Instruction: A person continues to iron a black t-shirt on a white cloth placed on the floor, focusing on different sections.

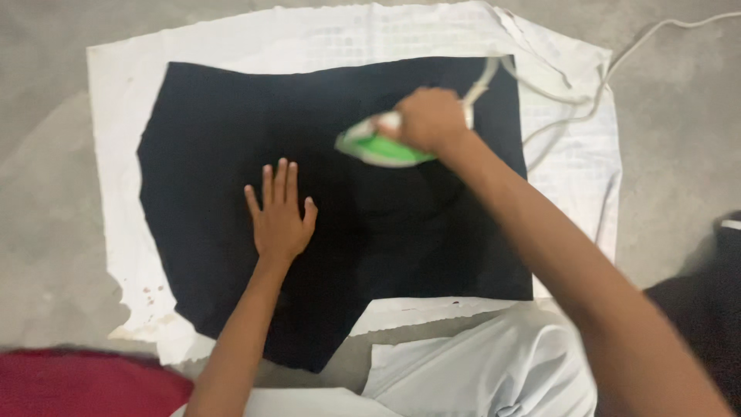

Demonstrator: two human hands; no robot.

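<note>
A black cloth (231,193) lies spread flat over a white sheet (123,100), which itself lies on a grey concrete floor (46,193). The left hand (279,218) rests palm down on the middle of the black cloth, fingers stretched out and slightly fanned, holding nothing, only pressing the fabric flat. The right hand (430,120) is closed around the handle of a green and white iron (378,145), which sits on the upper right part of the black cloth, its pointed nose turned toward the left; the iron looks blurred. The iron is near the left hand but apart from it, up and to its right. A white cord (587,104) runs from the back of the iron across the sheet's right side and off toward the upper right corner of the view. The sheet's edges are ragged, with a few small brown spots near its lower left corner. At the bottom edge, a white garment (494,363) lies bunched just below the black cloth, and a red fabric (77,386) shows at the lower left.
</note>
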